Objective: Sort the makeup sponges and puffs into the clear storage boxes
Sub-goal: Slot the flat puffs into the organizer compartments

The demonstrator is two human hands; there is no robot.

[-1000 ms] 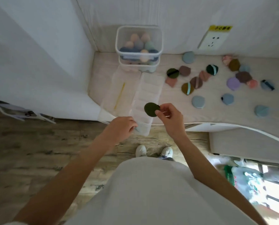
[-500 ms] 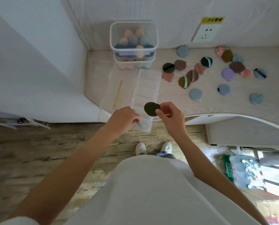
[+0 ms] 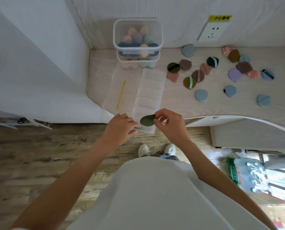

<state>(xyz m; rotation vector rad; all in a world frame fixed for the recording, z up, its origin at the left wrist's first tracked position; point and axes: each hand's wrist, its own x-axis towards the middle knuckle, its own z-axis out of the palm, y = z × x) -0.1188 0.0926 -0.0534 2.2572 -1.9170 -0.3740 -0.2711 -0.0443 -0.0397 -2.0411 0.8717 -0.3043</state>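
A dark green puff [image 3: 147,120] is pinched at its right edge between the thumb and fingertips of the right hand [image 3: 169,124], held over the nearest cell of a long clear divided box [image 3: 150,95] whose front end juts past the desk's [image 3: 180,103] front edge. The left hand [image 3: 120,128] rests at that overhanging near-left corner, fingers curled against the rim; whether it truly grips the plastic cannot be told. Just left of the box, touching along its side, lies its clear lid [image 3: 120,87] with a yellow stick [image 3: 121,94] on it. Behind both, against the back wall, stand two stacked clear tubs [image 3: 138,37] holding egg-shaped sponges [image 3: 137,38] in peach, grey-blue and teal. To the right the desk surface is strewn with loose puffs: a green one with a black strap [image 3: 173,67], brown [image 3: 185,64], pink [image 3: 172,77], mustard with a teal strap [image 3: 189,82], several grey-blue ones [image 3: 201,95], lilac [image 3: 234,74] and more toward the far right. A bare strip of desk runs between the divided box and this scatter. A wall socket [image 3: 211,32] with a yellow label sits above the puffs. The desk's front edge curves away to the right, and white shoes [image 3: 143,150] stand on the wooden floor [image 3: 38,155] below.
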